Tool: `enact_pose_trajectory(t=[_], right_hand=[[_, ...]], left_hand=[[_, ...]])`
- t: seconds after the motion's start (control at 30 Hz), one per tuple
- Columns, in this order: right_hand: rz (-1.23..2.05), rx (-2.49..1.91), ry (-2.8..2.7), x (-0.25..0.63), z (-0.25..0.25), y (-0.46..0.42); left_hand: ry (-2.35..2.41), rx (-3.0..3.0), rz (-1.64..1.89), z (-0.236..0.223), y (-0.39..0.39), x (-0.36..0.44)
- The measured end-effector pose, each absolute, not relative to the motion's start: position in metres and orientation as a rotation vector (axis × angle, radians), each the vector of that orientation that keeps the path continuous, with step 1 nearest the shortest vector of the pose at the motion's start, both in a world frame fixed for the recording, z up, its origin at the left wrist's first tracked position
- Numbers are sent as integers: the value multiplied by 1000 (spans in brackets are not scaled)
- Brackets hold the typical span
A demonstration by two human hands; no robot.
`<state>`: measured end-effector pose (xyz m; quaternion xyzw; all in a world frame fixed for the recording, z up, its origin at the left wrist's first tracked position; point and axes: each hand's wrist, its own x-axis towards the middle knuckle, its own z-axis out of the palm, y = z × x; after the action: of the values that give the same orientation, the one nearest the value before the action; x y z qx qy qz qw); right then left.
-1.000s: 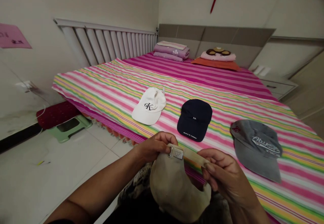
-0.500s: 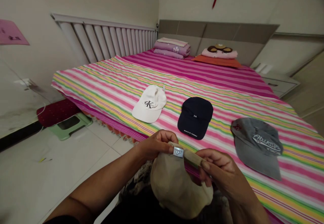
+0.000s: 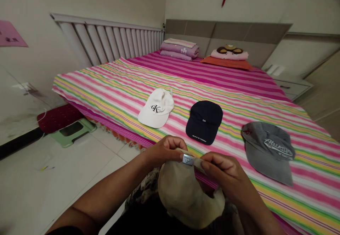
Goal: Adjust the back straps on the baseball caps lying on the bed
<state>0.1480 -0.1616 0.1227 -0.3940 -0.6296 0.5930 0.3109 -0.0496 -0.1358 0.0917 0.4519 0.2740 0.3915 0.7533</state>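
A green stool (image 3: 67, 141) is standing on the floor (image 3: 79, 164) well L of the L hand (image 3: 167, 152) & its fingers, w/ a dark red item (image 3: 60, 117) lying just behind it. White cap (image 3: 158, 105), blk letters on front, is lying on the striped bedspread (image 3: 106, 82) just beyond the L fingers, not touching. L thumb & bent fingers are clamping the edge of the beige cap (image 3: 180, 192), right next to its metal buckle (image 3: 188, 160). Beige cap is hanging below & btwn both sets of fingers, back opening on the R-fingers side; its strap (image 3: 198, 163) is running from buckle to R fingers. Navy cap (image 3: 204, 121) is lying on the spread beyond the gap btwn hands, nearer the R fingers, brim pointing twd them. R hand (image 3: 223, 167) is pinching the beige cap by that strap, thumb on top; fingertips underneath are mostly hidden, can't tell exact placement. Grey cap (image 3: 271, 153) w/ white lettering is lying on the spread R of the R fingers, near but apart.
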Motion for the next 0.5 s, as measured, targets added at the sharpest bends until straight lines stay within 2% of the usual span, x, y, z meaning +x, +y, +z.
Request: enact_pose_trajectory(t=[0.2, 0.5], right_hand=[[1699, -1024, -1537, 144, 116, -156], [1440, -1081, -1694, 146, 130, -158]], left_hand=[[661, 987, 860, 97, -137, -46], [713, 1022, 873, 99, -139, -45]])
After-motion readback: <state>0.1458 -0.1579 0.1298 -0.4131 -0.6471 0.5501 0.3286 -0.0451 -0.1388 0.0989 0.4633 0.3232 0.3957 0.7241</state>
